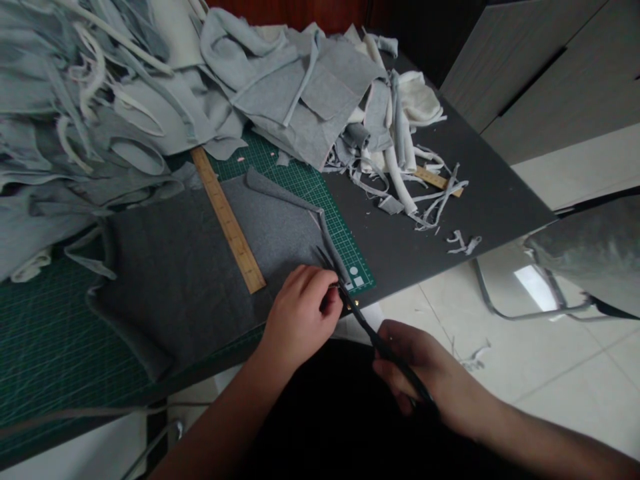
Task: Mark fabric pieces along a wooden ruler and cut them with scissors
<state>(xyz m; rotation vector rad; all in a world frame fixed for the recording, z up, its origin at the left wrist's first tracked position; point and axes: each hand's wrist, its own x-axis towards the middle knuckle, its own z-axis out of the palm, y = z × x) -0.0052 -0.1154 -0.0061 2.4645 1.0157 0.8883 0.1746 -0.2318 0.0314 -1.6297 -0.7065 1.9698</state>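
My right hand (415, 367) is wrapped round the handles of a pair of black scissors (364, 323), whose blades point up and left over the table's front edge. The blades lie slightly parted at the near right corner of a grey fabric piece (280, 220). My left hand (305, 310) pinches the fabric's edge right beside the blades; its fingertips partly hide what they hold. Across the fabric lies a wooden ruler (227, 220), slanting toward me. Beneath the fabric is a green cutting mat (345, 233) with grid lines.
Heaped grey fabric (310, 87) covers the back and left of the table. Thin offcuts (440, 193) and a second wooden ruler (437, 180) lie at the right. A metal-framed chair (535, 307) stands beyond the table's right edge, with a grey cabinet (540, 73) behind.
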